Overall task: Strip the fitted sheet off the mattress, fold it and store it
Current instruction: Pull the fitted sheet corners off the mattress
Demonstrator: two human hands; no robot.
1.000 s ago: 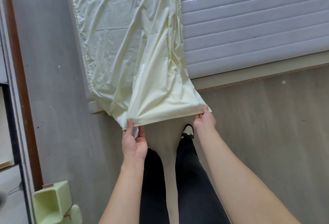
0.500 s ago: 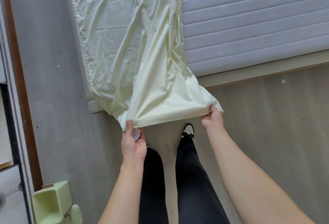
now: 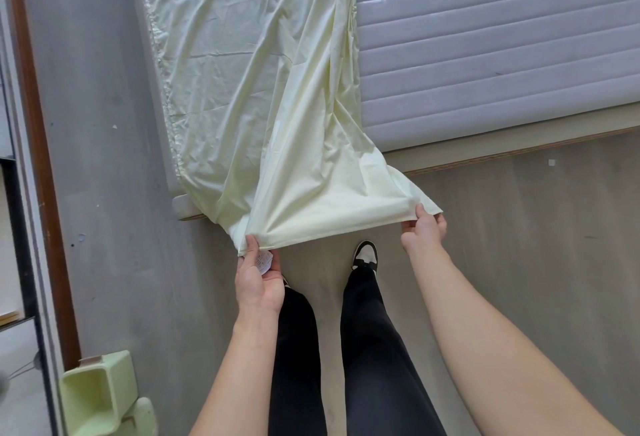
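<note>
Head view: I count one pale yellow sheet, one bare grey mattress and two hands. The sheet covers the bed's left part and hangs off its near edge. My left hand is palm up, thumb pinching the sheet's left corner, a small tag at the fingers. My right hand grips the right corner, fingers curled under and mostly hidden. Both arms reach forward. The bed's top is cut off.

One fitted sheet, one mattress, two hands (both gripping), two green bins.
</note>
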